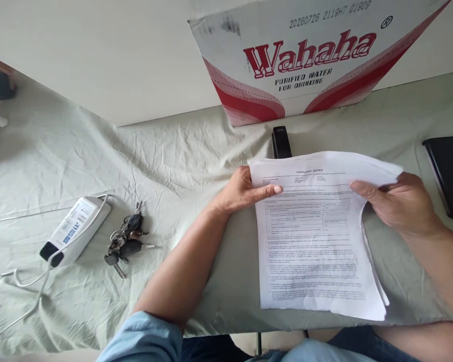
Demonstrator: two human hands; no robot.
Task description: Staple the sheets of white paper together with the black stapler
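A stack of printed sheets (305, 241) is held between both hands over the near right part of the cloth-covered table (196, 151), its top page, headed "OVERLEAF NOTES", facing up. The left hand (245, 193) grips the far left corner, thumb lying across the front and the other fingers hidden behind the paper. The right hand (403, 203) pinches the far right corner, its thumb on top, and the paper there bends out toward that hand. Along the right side and at the near right corner the pages do not line up, and lower sheets show past the top one. The step in hand seems to be handling the sheets as one bundle, with their edges not yet even. As I judge it, the next move calls for a light, matched hold at both corners, so that the loose pages neither slip apart nor crease. Just beyond the far edge of the paper, a black object (281, 141) is partly covered; behind it stands a Wahaha carton (298, 90). A flat black item (451, 176) lies at the right edge. To the left, well apart from the paper, are a bunch of keys (126, 244) and a white device (75, 229) with a pale cable (38, 296).
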